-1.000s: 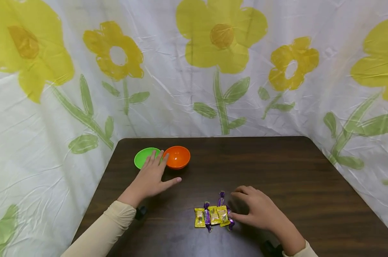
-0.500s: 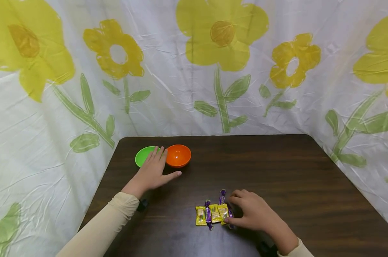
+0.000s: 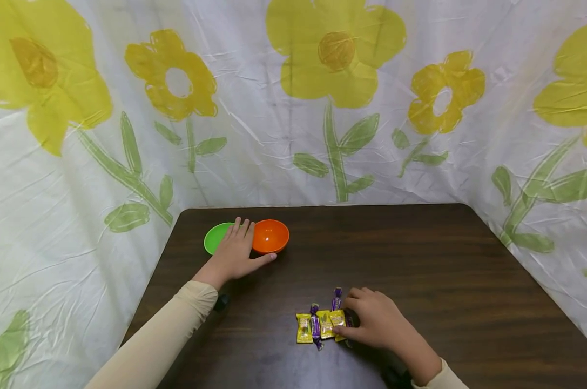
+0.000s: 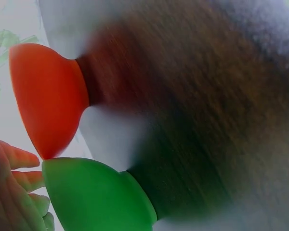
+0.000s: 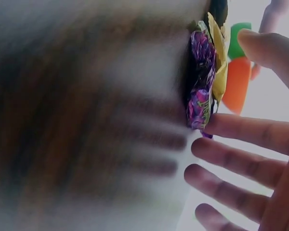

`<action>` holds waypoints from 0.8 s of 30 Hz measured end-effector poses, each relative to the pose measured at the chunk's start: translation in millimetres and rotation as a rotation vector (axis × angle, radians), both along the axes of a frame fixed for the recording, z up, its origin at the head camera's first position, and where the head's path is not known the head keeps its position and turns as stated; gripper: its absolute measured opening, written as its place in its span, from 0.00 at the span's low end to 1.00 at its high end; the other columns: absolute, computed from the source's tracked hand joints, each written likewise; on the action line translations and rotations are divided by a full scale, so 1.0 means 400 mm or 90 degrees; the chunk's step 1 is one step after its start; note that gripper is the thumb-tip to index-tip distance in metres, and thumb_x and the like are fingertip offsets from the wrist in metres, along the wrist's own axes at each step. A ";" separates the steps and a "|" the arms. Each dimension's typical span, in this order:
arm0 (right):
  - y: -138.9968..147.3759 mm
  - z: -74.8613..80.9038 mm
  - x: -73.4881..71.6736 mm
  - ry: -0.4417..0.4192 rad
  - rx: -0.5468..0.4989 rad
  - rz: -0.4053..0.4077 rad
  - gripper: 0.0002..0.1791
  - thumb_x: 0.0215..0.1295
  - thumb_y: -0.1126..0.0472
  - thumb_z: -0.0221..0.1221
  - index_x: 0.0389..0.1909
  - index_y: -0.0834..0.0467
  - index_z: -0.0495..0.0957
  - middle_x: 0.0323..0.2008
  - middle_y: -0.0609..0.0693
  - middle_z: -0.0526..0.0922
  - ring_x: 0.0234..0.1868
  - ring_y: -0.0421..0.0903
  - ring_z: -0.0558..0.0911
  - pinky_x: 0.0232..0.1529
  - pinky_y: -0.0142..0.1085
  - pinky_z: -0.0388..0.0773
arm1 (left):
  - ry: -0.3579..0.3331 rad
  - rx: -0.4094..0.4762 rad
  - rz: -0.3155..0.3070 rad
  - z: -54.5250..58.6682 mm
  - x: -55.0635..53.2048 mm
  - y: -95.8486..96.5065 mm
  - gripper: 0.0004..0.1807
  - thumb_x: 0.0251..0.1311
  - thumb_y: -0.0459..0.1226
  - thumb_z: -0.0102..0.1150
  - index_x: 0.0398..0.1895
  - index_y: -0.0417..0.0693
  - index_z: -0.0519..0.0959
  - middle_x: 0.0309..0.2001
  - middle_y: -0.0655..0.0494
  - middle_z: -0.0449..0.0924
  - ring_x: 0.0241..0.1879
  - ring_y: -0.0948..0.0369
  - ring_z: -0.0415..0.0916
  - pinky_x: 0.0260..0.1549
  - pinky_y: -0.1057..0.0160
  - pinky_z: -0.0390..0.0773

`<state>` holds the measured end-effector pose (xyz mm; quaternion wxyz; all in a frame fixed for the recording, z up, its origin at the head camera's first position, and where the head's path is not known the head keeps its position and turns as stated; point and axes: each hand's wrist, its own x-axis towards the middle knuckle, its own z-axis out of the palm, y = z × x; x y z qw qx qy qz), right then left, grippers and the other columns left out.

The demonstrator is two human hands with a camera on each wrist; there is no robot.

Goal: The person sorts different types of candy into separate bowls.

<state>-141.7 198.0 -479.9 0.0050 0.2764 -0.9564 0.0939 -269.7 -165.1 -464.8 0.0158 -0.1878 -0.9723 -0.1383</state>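
Note:
My left hand [image 3: 235, 253], fingers spread, reaches over the near side of a green bowl [image 3: 215, 236] and beside an orange bowl [image 3: 271, 236]. In the left wrist view its fingertips are near the two rims; contact is unclear. My right hand [image 3: 375, 317] is at the right end of a cluster of candies. Its thumb lies over a yellow-wrapped candy [image 3: 337, 317]; in the right wrist view, the index fingertip meets the lower end of a purple-wrapped candy [image 5: 201, 79], which the hand mostly hides from above. The other fingers are apart from it.
On the dark wooden table [image 3: 410, 254], left of the right hand, lie more yellow candies [image 3: 304, 328] and purple candies [image 3: 315, 326]. A white curtain [image 3: 254, 162] with printed yellow flowers hangs round the table's back and sides.
My right hand has moved left over the candies, bringing its thumb onto a yellow one. The left hand has shifted slightly forward over the bowls, which stay in place.

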 end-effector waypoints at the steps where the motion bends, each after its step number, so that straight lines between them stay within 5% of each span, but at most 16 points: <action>1: -0.002 0.001 0.001 0.000 0.001 -0.002 0.27 0.61 0.25 0.66 0.39 0.45 0.87 0.39 0.39 0.82 0.36 0.38 0.77 0.32 0.37 0.76 | -0.003 -0.001 0.002 -0.002 -0.002 0.000 0.63 0.67 0.74 0.49 0.83 0.30 0.52 0.83 0.31 0.51 0.85 0.35 0.41 0.83 0.37 0.44; 14: -0.019 -0.013 -0.003 0.004 0.020 -0.014 0.26 0.58 0.29 0.71 0.42 0.46 0.88 0.41 0.40 0.83 0.38 0.42 0.82 0.36 0.42 0.84 | -0.032 -0.022 0.024 -0.022 -0.034 0.009 0.64 0.67 0.76 0.44 0.83 0.29 0.50 0.84 0.31 0.49 0.86 0.35 0.37 0.84 0.39 0.40; 24: -0.018 -0.006 -0.005 0.009 0.002 0.007 0.21 0.60 0.37 0.73 0.45 0.47 0.88 0.39 0.40 0.82 0.34 0.38 0.78 0.30 0.36 0.78 | -0.032 -0.027 0.022 -0.017 -0.046 0.019 0.65 0.67 0.76 0.44 0.83 0.28 0.50 0.85 0.32 0.47 0.86 0.36 0.36 0.84 0.39 0.40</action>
